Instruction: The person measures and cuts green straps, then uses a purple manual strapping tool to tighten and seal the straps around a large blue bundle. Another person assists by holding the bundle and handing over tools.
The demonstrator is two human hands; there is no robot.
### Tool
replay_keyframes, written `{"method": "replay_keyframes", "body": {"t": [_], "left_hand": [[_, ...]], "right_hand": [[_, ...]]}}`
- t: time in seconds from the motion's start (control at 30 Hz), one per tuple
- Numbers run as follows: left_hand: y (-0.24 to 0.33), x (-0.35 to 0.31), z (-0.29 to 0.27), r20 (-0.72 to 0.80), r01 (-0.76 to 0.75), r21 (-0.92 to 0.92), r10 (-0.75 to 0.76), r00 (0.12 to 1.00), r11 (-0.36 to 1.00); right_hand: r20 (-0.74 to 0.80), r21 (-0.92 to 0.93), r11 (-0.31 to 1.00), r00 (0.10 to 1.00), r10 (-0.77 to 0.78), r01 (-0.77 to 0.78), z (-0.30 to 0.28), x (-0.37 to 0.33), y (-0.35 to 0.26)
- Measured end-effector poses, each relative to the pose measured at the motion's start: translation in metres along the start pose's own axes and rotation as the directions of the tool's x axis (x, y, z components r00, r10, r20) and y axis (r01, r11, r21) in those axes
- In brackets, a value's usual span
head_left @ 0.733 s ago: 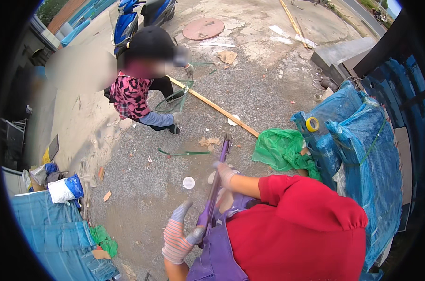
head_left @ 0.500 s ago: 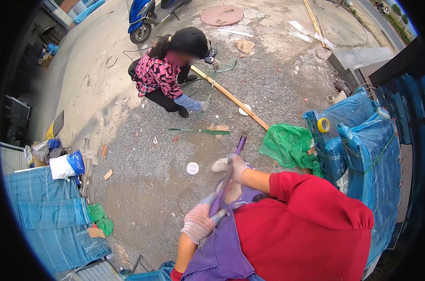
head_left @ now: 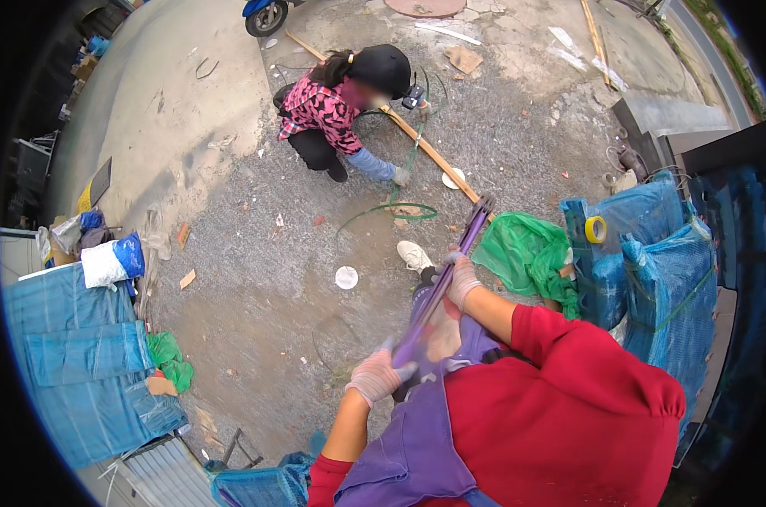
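Observation:
My left hand (head_left: 376, 377), in a striped knit glove, closes round the lower end of a long purple-handled tool (head_left: 427, 311). Farther up its shaft my right hand (head_left: 462, 281), also gloved, grips it. The tool slants up and away to the right, its dark narrow metal head near a long wooden strip (head_left: 438, 159). Whether it is a cutter I cannot tell. Beyond it a person (head_left: 325, 118) crouches in a pink and black patterned top, with gloved hands at a thin green strap (head_left: 415, 152) that crosses the strip and loops on the ground.
Beside the tool's head lies green netting (head_left: 518, 255). Blue-wrapped bundles (head_left: 636, 224) stand at right, one carrying a yellow tape roll (head_left: 596, 229). Blue-covered stacks (head_left: 87, 363) line the left, below a white and blue sack (head_left: 112, 260). A white disc (head_left: 346, 277) lies on the gravel.
The tool's head has swung up and right toward the wooden strip, both my hands moving with it. A white shoe shows more fully. The crouching person bends lower and the strap's loop has shifted.

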State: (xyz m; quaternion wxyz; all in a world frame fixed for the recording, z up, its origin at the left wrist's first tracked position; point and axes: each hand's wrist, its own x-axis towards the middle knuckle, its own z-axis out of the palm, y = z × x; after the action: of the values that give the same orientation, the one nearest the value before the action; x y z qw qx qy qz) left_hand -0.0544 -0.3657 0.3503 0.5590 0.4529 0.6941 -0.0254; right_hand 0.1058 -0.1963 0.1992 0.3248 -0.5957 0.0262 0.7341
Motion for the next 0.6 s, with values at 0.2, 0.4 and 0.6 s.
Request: {"method": "replay_keyframes", "body": {"t": [0.2,0.4,0.6], "left_hand": [[0.029,0.068,-0.025,0.234,-0.014,-0.354,0.103,0.967,0.935],[0.019,0.171,-0.012,0.184,-0.081,-0.293,0.139,0.973,0.953],[0.035,0.284,-0.031,0.048,-0.007,-0.165,0.015,0.999,0.986]], "right_hand": [[-0.037,0.054,0.998,0.999,-0.040,0.042,0.008,0.050,-0.030],[-0.002,0.017,0.993,0.994,-0.113,0.113,0.049,0.111,-0.063],[0.121,-0.005,1.000,0.993,0.005,-0.004,0.063,0.182,-0.062]]}}
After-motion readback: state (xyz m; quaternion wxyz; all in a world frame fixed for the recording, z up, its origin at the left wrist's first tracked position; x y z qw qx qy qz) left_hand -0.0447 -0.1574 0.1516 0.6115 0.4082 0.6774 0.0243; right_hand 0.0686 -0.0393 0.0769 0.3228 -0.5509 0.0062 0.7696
